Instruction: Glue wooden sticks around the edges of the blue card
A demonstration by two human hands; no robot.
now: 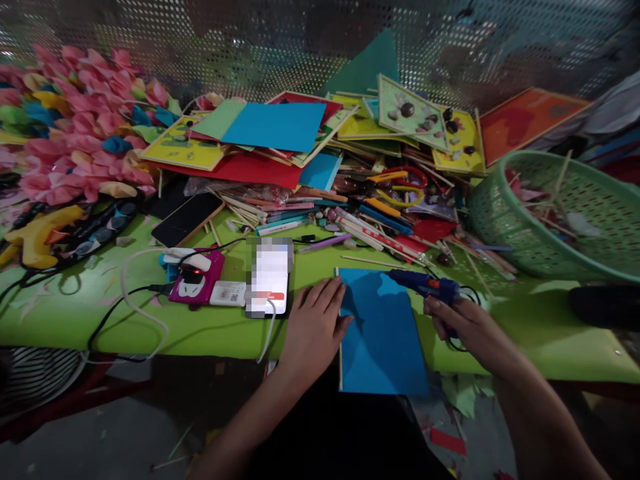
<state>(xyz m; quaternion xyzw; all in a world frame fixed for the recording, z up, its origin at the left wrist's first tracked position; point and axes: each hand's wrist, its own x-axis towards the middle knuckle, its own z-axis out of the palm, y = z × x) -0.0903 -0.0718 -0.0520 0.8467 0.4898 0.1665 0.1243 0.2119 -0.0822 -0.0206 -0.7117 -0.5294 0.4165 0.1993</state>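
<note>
A blue sheet of card (380, 333) lies at the table's front edge, its near end reaching past it. A thin pale wooden stick (341, 370) runs along its left side. Over that side rests my left hand (317, 313), open, with fingers stretched out flat and the thumb touching the card. My right hand (457, 320) is wrapped round the handle of a dark blue glue gun (433, 285). The gun's nozzle points left, over the card's far edge. Whether the nozzle touches the card I cannot tell.
A lit phone (269, 280) and a magenta power strip (197, 283) with cables lie left. Behind are another phone (187, 219), pens, scissors (395, 190) and stacked coloured cards (275, 123). A green basket (530, 227) stands right; a yellow glue gun (43, 233) lies far left.
</note>
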